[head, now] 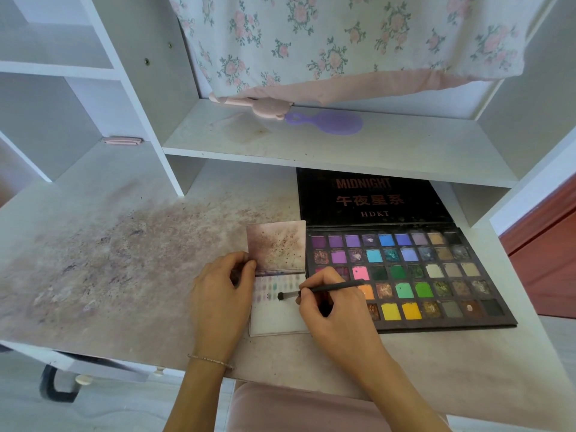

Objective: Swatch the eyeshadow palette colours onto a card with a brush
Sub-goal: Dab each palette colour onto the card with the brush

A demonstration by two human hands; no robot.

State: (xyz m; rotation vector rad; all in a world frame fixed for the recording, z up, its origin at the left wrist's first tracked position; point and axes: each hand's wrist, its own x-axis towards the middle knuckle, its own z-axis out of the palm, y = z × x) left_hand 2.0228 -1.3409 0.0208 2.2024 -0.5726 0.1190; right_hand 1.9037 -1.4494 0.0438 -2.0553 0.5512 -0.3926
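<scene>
The head camera looked down on a white desk (124, 244) whose top was smudged with purple and pink powder. An open eyeshadow palette (405, 275) lay flat on the right of the desk, its black lid (371, 198) tilted back under a shelf and printed with "MIDNIGHT" and "HDKT". The pans ran in rows of purples, blues, greens, neutrals, orange and yellow.

Just left of the palette, touching its edge, lay a white card (274, 319). Its upper flap was stained with reddish-brown specks, and small pale swatches in rows sat below the fold.

The left hand (221, 294) rested on the card's left edge, fingers curled, thumb and fingertips pinching the card near the fold. A thin bracelet (210, 360) circled that wrist.

The right hand (330, 310) held a slim dark brush (321, 289) pinched between curled fingers and thumb, as one holds a pen. The brush's dark tip touched the card beside the lowest row of swatches.

On the shelf above lay a purple hairbrush (330, 122) and a pink object (261, 107), beneath hanging floral fabric (343, 42).
</scene>
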